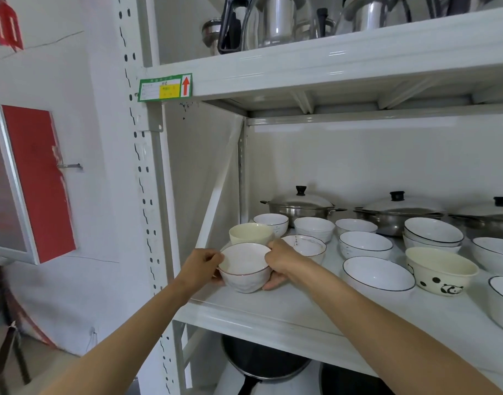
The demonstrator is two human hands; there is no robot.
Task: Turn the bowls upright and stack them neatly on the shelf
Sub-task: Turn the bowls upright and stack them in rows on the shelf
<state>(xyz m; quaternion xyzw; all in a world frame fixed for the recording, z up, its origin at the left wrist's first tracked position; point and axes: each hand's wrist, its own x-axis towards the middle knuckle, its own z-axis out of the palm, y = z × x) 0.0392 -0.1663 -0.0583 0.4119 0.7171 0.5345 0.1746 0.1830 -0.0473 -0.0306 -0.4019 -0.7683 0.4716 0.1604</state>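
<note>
A white bowl with a thin brown rim (pixel 244 267) is upright at the left front of the white shelf (pixel 273 312). My left hand (pixel 200 266) grips its left side and my right hand (pixel 281 262) grips its right side, thumb over the rim. Just behind it stand a cream bowl (pixel 250 233) and a wavy-rimmed white bowl (pixel 307 245). Further right, several white bowls with dark rims stand upright, among them a wide one (pixel 377 273), a stack (pixel 433 232) and a cream panda bowl (pixel 440 270).
Three steel pots with lids (pixel 300 205) line the back of the shelf. The shelf's upright post (pixel 147 195) and a slanted brace (pixel 216 195) stand left of the bowls. Kettles (pixel 276 21) fill the shelf above; dark pans (pixel 261 360) lie below. A red cabinet (pixel 30 181) hangs on the left wall.
</note>
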